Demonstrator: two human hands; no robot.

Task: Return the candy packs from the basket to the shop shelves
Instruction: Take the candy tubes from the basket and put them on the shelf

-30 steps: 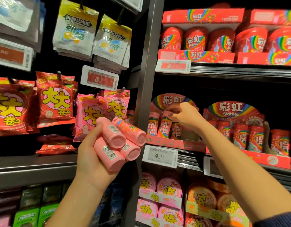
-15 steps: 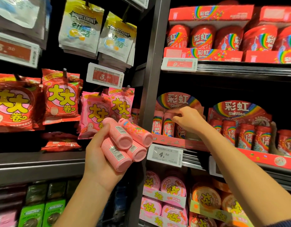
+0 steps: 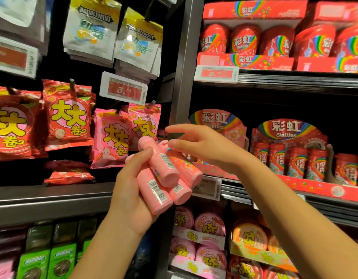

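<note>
Four pink candy tubes (image 3: 164, 178) lie bundled in the left hand (image 3: 131, 194), its fingers wrapped round them, held before the shelf post (image 3: 182, 77). The right hand (image 3: 204, 148) hovers just above the tubes' upper ends, fingers apart and straight, holding nothing.

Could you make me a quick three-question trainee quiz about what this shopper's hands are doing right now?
1. True or false: the left hand holds a bundle of pink candy tubes.
2. The right hand is: A) gripping a red Skittles tub, B) open, fingers reaching toward the tubes, C) resting on the price tag.
3. Fill in: the white bags hanging at upper left read ____.

Key: 1 true; 2 B; 3 Doublemint.
</note>
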